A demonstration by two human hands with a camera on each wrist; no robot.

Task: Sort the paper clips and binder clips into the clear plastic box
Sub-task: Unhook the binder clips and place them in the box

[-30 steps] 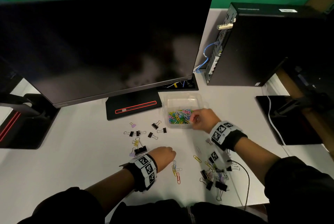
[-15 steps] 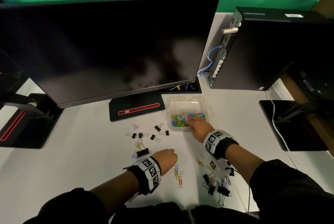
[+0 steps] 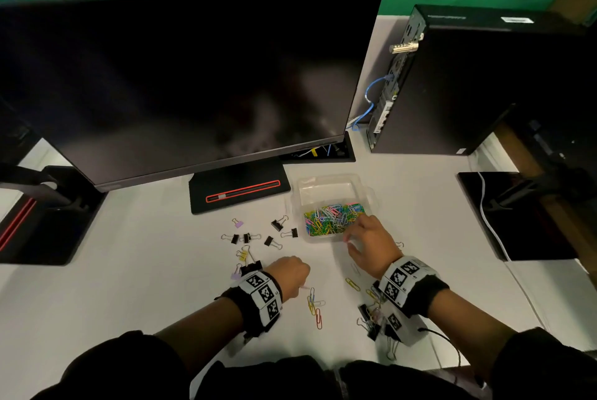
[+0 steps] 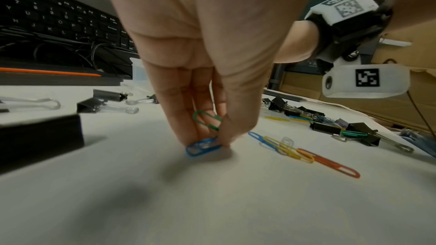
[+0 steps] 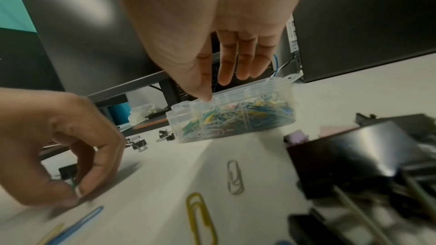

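Paper clips heaped inside clear box

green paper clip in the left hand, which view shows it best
Left wrist: the green paper clip sits sharp between the left hand's fingertips. Right wrist shows only a green sliver; in the head view the hand hides it.

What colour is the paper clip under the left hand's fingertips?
Blue: the paper clip under the left hand, clearest in the left wrist view.

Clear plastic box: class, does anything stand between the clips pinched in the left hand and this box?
Nothing visible blocks it. From the left hand to the clear plastic box lies bare desk; the right hand hovers at the box's near right corner, beside that path.
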